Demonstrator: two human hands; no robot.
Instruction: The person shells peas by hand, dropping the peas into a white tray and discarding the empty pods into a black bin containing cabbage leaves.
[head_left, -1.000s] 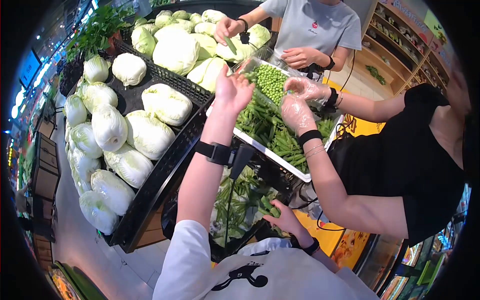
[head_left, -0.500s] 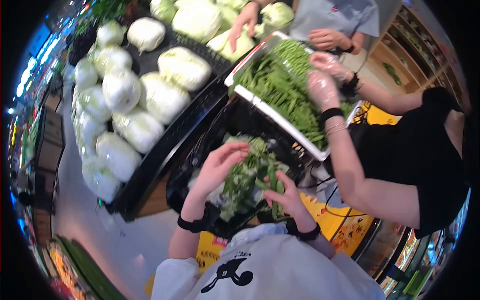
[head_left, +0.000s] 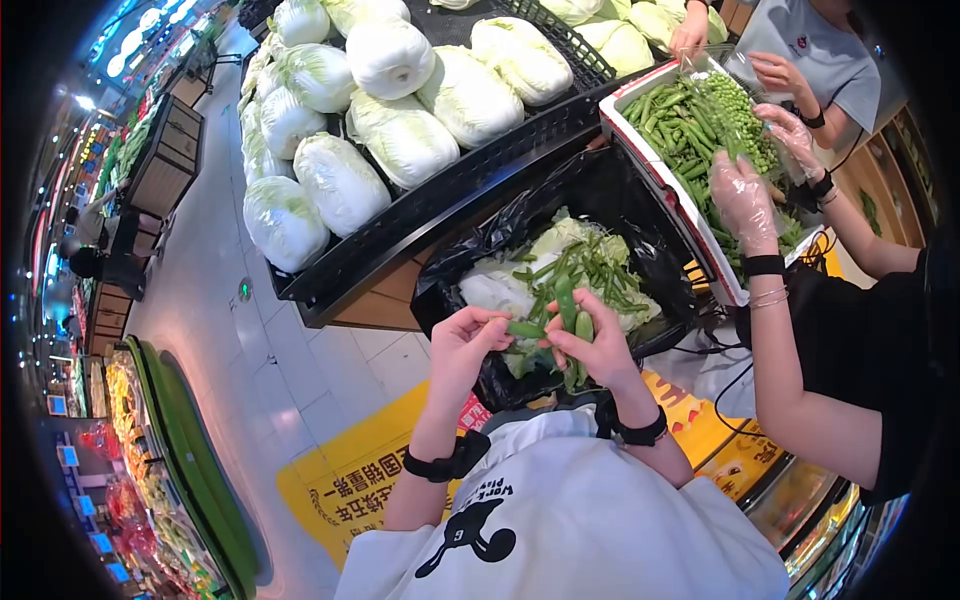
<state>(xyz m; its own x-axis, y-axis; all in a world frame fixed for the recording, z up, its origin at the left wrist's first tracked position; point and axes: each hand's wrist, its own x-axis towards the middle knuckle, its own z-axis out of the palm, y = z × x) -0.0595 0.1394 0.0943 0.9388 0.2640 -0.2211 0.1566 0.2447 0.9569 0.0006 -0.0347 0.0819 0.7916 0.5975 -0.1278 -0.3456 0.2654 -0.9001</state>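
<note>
My left hand (head_left: 462, 352) pinches one end of a green pea pod (head_left: 525, 329) between thumb and fingertips. The pod's other end reaches the fingers of my right hand (head_left: 600, 350), which is closed around several pea pods (head_left: 566, 298), some standing up and some hanging below the palm. Both hands are over a bin lined with a black plastic bag (head_left: 445, 285). Inside it lie pale cabbage leaves (head_left: 497, 290) and many green pods and scraps (head_left: 612, 275).
A white crate (head_left: 668, 222) of pods and shelled peas stands to the right. A co-worker's gloved hands (head_left: 745, 205) are over it, and another person's hands (head_left: 783, 78) are at its far side. Napa cabbages (head_left: 400, 135) fill a black display stand (head_left: 400, 245) at left.
My left hand has come down from above the bin and now grips a pod beside my right hand. The view has shifted, so the stand and crate sit higher and further right.
</note>
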